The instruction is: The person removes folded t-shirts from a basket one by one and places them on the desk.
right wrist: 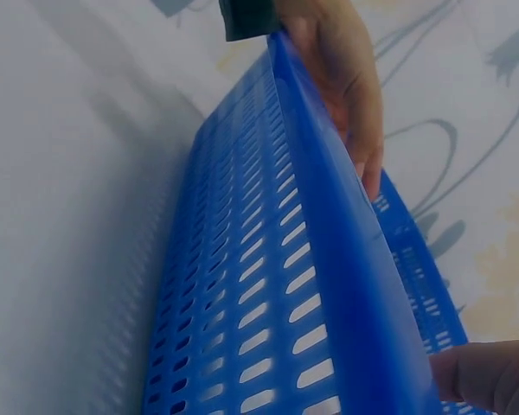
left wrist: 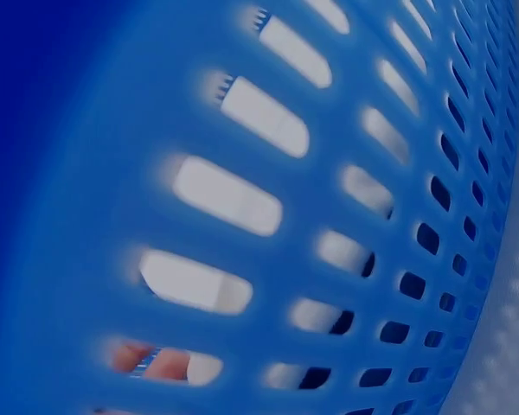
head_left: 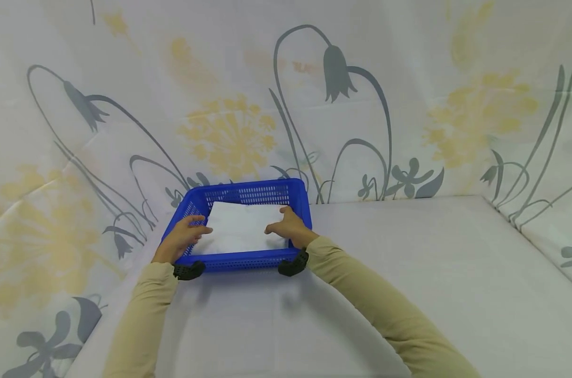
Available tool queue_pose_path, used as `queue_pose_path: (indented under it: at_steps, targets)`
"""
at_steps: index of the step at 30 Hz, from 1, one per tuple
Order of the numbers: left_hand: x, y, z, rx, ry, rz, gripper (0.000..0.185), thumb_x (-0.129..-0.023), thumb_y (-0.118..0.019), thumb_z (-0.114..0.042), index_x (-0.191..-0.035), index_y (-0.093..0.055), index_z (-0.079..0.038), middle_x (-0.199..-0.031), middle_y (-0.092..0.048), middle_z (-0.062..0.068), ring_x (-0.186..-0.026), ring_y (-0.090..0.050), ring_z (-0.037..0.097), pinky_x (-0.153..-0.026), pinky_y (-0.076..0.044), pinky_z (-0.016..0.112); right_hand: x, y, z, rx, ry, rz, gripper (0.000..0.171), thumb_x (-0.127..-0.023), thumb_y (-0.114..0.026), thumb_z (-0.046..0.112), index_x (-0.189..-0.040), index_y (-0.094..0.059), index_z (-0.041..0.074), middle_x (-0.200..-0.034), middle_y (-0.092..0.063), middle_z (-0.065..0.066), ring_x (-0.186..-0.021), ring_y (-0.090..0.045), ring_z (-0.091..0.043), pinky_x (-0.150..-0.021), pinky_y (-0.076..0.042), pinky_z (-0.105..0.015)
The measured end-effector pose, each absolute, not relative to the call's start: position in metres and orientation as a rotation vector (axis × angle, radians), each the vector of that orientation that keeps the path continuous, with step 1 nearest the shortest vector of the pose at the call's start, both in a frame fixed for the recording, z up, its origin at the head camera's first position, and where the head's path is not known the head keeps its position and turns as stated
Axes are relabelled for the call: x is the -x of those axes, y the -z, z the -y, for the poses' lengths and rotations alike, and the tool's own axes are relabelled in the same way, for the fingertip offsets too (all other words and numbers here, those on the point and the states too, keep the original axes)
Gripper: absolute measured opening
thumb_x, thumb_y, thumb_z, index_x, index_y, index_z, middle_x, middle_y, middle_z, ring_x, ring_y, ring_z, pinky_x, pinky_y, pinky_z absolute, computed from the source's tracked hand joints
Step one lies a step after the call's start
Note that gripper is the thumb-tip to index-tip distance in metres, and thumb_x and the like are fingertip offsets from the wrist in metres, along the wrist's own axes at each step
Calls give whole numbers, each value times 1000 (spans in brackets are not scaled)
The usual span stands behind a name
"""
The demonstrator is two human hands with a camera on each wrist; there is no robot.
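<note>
A blue basket [head_left: 248,262] with slotted walls sits on the white bench [head_left: 408,273], pushed up close to a flowered cloth [head_left: 229,126] that hangs behind and to the sides. Inside the basket lies a folded white cloth [head_left: 240,228]. The left hand [head_left: 184,239] reaches over the left wall, its fingers [head_left: 201,229] lightly curled and touching the left edge of the white cloth. The right hand [head_left: 288,226] rests on the cloth's right edge, fingers [head_left: 271,229] together and laid fairly flat on it; whether they pinch it cannot be told. In the right wrist view the right hand [right wrist: 342,78] lies over the basket's rim [right wrist: 329,259]. Both forearms wear beige sleeves [head_left: 385,310]
</note>
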State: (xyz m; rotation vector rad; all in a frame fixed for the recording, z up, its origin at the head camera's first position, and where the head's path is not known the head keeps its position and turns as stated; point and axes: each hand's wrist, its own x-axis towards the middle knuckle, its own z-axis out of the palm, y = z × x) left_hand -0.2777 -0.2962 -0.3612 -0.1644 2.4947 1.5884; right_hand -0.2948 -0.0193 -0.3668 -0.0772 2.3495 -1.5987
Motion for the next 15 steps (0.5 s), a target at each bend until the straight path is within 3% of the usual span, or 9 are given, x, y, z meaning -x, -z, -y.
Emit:
queue_pose_path:
  at_steps: [7,15]
  targets:
    - [276,360,297,204,-1457,-2494,71,-93,-63,-14,-148,-23,7,-153,-14,31,-137,-20,46,-108,-23,56,298,370,22,53,1559,-2305,89,-83,-73,13,-153,-18,5,-153,-26,-21,-137,-28,-38,-109,-27,-49]
    - [275,359,298,245,-1397,-2476,70,-91,-64,-15,-147,-27,8,-154,-13,31,-138,-16,48,-105,-21,63,299,371,21,88,1588,-2265,89,-83,-72,11,-153,-18,5,-153,-25,-22,-138,-27,-37,-110,-24,-50]
